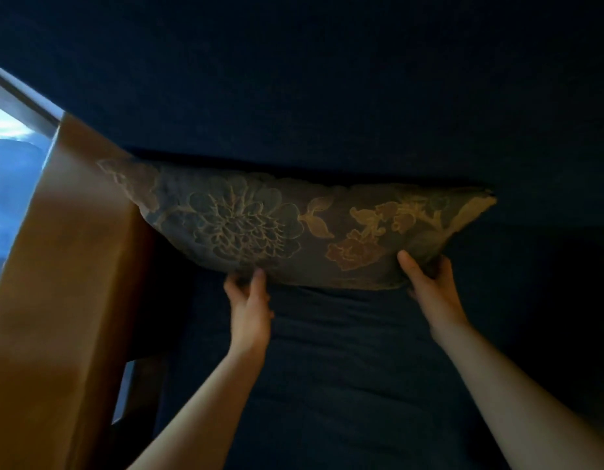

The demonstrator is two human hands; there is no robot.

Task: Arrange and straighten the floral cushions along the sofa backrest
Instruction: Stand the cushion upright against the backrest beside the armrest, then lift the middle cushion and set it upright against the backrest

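Note:
A dark floral cushion (276,225) with gold-outlined flowers lies lengthwise against the sofa backrest (327,96), its left end touching the wooden armrest. My left hand (249,310) grips the cushion's lower edge left of centre, thumb on the front face. My right hand (432,290) holds the lower right corner, thumb pressed into the fabric. The cushion's bottom edge is lifted slightly off the dark blue seat (327,368). The light is dim.
A broad brown wooden armrest (66,266) runs along the left side. Behind it a bright window (9,157) with a grey frame shows. Dark blue seat stretches to the right of the cushion.

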